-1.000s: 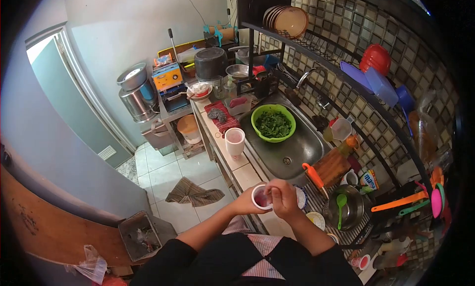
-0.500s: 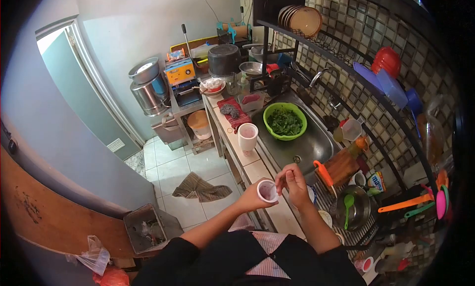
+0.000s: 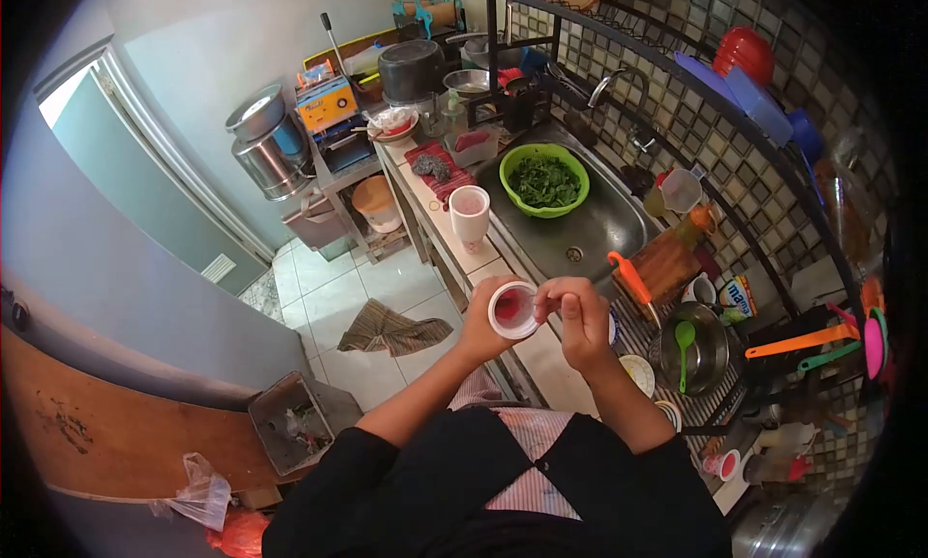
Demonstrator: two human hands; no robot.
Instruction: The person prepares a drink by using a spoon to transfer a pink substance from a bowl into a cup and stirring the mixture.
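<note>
A white cup [image 3: 512, 310] with red showing at its bottom is held tilted, its opening facing me. My left hand [image 3: 478, 328] is wrapped round its left side. My right hand [image 3: 580, 324] is closed, with bent fingertips right at the cup's right rim; I cannot tell what is pinched there. A taller stack of white cups [image 3: 470, 215] stands on the tiled counter [image 3: 556, 370] beyond my hands. Past that stack, a red cloth [image 3: 452, 179] lies under a grey scouring pad [image 3: 431, 167].
A green basin [image 3: 544, 208] of leafy greens sits in the steel sink [image 3: 609, 234]. To the right, a metal pan [image 3: 710, 350] holds a green spoon [image 3: 683, 355]. A striped cloth [image 3: 396, 330] lies on the floor near a grey bin [image 3: 295, 425]. A black dish rack [image 3: 667, 56] overhangs the sink.
Both hands and the cup have risen away from my body, and the cup now tilts more towards me, showing red inside. My view has shifted slightly.
</note>
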